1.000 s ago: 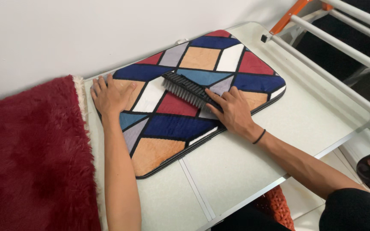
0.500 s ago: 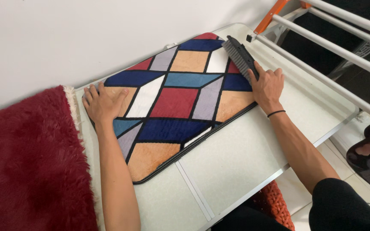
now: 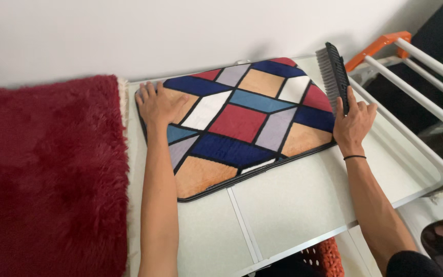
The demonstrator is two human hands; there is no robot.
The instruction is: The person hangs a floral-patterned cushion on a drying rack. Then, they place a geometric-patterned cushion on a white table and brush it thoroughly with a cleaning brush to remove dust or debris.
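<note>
Brush held at the right end of the patterned mat, mat pinned at its left end.

The geometric mat (image 3: pixel 242 120) is laid flat on the white counter (image 3: pixel 293 200), its left far corner pressed under the left hand (image 3: pixel 161 105), whose grip is flat and open, closed on nothing. The dark brush (image 3: pixel 334 77) is gripped at its near end by the right hand (image 3: pixel 354 123), fingers wrapped round it, bristles turned left at the mat's right edge. Risks are judged as follows: the mat may slide or bunch if the single pinning hand slackens; the brush may strike the drying rack (image 3: pixel 426 87) just beside it; the red shag rug (image 3: pixel 47 174) may be snagged.
</note>
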